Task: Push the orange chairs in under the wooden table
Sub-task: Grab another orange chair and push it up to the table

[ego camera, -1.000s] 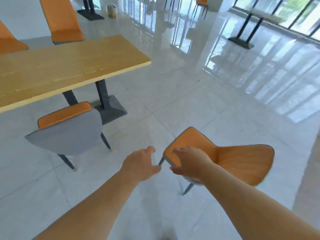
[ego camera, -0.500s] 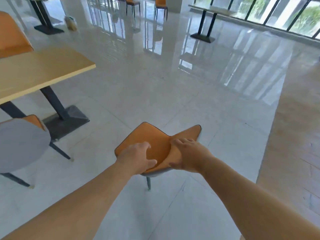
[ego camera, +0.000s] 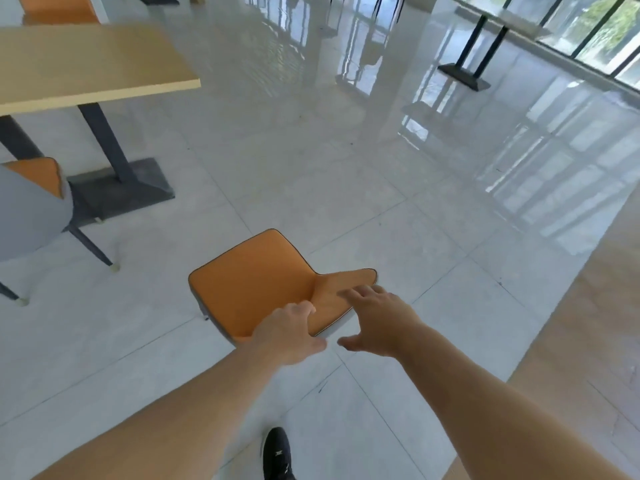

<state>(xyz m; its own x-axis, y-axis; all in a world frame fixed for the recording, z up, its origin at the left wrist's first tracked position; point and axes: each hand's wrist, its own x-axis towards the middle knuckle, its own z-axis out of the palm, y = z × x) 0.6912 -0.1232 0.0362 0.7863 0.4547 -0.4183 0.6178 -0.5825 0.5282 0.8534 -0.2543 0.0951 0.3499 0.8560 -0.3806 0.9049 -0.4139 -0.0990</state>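
Note:
An orange chair [ego camera: 252, 282] with a grey shell stands on the tiled floor in the middle, its seat pointing away from me toward the upper left. My left hand [ego camera: 291, 332] is curled over the top edge of its backrest. My right hand [ego camera: 377, 320] hovers at the backrest's right end, fingers spread above the orange face and thumb apart below the rim. The wooden table [ego camera: 86, 71] is at the upper left, well apart from this chair. A second orange chair [ego camera: 31, 209], grey back toward me, stands at the table's near side.
The table's dark post and flat base [ego camera: 121, 188] sit between the two chairs. Another orange chair [ego camera: 59, 8] is beyond the table. A dark-legged table [ego camera: 485, 39] stands far right by the windows. My black shoe [ego camera: 277, 455] is below the chair.
The chair has turned so its seat faces the table side. My right hand has loosened from a flat grip on the backrest to spread fingers. My left hand stays on the backrest.

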